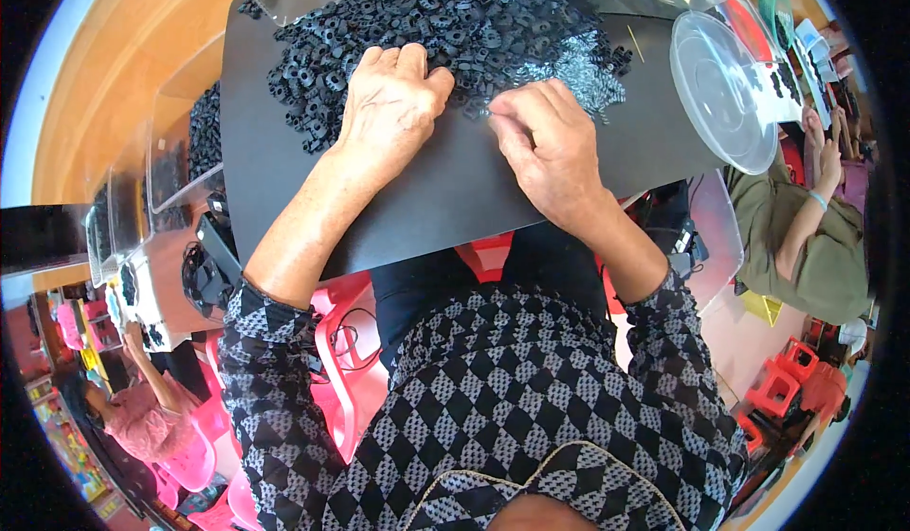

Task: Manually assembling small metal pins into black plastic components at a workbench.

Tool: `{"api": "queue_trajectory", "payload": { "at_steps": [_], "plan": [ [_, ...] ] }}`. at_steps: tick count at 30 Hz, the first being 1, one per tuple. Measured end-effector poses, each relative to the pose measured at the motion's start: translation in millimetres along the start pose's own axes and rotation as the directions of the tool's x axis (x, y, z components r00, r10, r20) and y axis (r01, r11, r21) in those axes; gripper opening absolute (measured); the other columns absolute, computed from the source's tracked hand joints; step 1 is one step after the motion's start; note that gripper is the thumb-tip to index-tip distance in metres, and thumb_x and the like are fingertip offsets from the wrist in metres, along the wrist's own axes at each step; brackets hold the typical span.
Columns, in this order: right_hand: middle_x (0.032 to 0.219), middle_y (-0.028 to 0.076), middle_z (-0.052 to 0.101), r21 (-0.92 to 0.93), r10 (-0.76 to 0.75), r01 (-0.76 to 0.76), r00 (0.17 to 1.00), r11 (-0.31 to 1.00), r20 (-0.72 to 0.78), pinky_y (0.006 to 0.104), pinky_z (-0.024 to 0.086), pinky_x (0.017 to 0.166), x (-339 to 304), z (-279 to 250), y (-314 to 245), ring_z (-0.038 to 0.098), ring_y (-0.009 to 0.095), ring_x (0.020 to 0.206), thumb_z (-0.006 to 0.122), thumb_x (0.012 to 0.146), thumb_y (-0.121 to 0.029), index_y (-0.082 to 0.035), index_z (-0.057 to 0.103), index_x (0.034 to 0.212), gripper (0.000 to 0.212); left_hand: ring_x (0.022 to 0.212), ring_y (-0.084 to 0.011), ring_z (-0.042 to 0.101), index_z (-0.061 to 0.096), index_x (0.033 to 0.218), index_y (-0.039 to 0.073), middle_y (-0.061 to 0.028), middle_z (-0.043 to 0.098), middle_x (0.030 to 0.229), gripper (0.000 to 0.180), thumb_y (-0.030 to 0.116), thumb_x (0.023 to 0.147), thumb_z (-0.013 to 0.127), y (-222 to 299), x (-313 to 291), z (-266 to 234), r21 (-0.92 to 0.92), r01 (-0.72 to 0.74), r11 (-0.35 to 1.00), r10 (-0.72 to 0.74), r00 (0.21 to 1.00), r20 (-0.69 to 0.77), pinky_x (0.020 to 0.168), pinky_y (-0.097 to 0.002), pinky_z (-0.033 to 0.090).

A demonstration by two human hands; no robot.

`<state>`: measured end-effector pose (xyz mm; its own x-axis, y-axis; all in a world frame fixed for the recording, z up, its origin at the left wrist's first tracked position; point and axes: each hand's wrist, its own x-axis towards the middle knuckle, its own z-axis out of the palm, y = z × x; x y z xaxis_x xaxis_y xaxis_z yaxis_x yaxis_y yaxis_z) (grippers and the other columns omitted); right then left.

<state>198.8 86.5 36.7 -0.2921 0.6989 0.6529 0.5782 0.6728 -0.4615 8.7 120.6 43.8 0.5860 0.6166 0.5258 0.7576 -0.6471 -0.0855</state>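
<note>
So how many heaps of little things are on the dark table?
2: a big heap of black parts, and a smaller silvery heap against its right side. The picture cuts off the table's far side, so others may be hidden.

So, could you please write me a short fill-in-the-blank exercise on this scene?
1. The big heap of small plastic parts is ____ in colour.
2. The small heap of shiny silvery pieces lies to the ____ of the person's bare left hand.
3. The large, clear plastic lid at the dark, flat table's right edge is ____ in shape.

Missing words: black; right; round.
</note>
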Motion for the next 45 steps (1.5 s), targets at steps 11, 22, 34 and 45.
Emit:
{"api": "queue_trajectory", "payload": {
  "at_steps": [11,22,34,45],
  "plan": [
    [0.076,0.007,0.06,0.028,0.037,-0.037,0.999,0.999,-0.019,0.0326,0.044,0.063,-9,-2,13,0.055,0.024,0.07,0.067,0.07,0.004,-0.002,0.062,0.083,0.015,0.066,-0.0255,0.054,0.057,0.073,0.008,-0.0076,0.051,0.069,0.016,0.009,0.064,0.069,16,-6,1,-0.149,0.085,0.985,-0.104,0.986,-0.129,0.062,-0.0366,0.041],
    [0.078,0.007,0.059,0.208,-0.049,0.066,0.995,0.976,-0.088,0.0358,0.045,0.062,-9,4,-5,0.055,0.027,0.072,0.068,0.069,0.003,-0.006,0.063,0.082,0.017,0.065,-0.0072,0.056,0.062,0.087,0.0,-0.0022,0.059,0.078,0.017,-0.002,0.073,0.071,57,-45,-16,-0.787,0.53,0.316,-0.652,0.724,0.225,0.059,-0.0218,0.047],
    [0.08,0.007,0.053,0.047,-0.236,0.237,0.971,0.97,-0.023,0.0353,0.043,0.063,-31,21,-11,0.05,0.026,0.075,0.062,0.067,-0.009,-0.004,0.06,0.083,0.017,0.066,-0.0097,0.055,0.064,0.088,0.0,-0.0035,0.06,0.078,0.018,-0.002,0.072,0.071,76,-62,-8,-0.761,0.522,0.386,-0.66,0.732,0.168,0.062,-0.0225,0.045],
    [0.099,0.02,0.061,-0.066,-0.297,0.294,0.953,0.954,-0.051,0.037,0.048,0.064,-55,18,-24,0.058,0.029,0.077,0.062,0.058,-0.004,0.009,0.059,0.1,0.044,0.07,-0.0052,0.053,0.065,0.09,-0.001,0.0017,0.059,0.08,0.015,-0.004,0.076,0.069,91,-63,4,-0.857,0.511,0.065,-0.764,0.578,0.286,0.063,-0.0193,0.046]
  ]
}}
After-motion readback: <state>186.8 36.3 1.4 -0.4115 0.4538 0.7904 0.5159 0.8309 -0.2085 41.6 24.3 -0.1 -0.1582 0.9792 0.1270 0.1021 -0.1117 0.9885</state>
